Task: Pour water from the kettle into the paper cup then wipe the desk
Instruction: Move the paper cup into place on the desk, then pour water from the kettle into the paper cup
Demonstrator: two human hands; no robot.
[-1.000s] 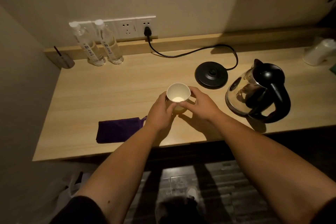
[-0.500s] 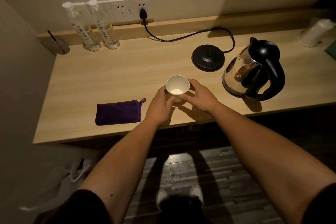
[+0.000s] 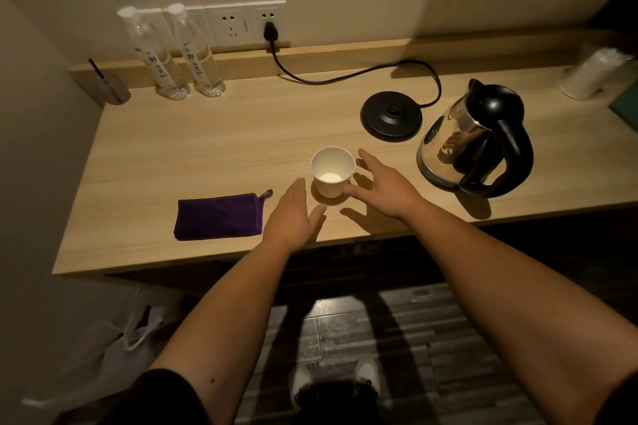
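Both hands have let go of the paper cup (image 3: 332, 172), which stands mid-frame on the desk (image 3: 207, 148), left hand (image 3: 293, 212) and right hand (image 3: 383, 188) spread empty beside it, leaving the kettle (image 3: 473, 141) at right ready for pouring.

Inspector A: Any legible markings on the desk items?

Inspector B: Only the 2 water bottles (image 3: 162, 59) at the back left carry print: a vertical line of dark blue characters on each label (image 3: 158, 67). They are too small and blurred to read.

Inspector A: The paper cup (image 3: 332, 171)?

Inspector B: A faint mark on its outer wall, illegible.

Inspector A: The wall socket plate (image 3: 241, 24)?

Inspector B: A tiny line of print, unreadable.
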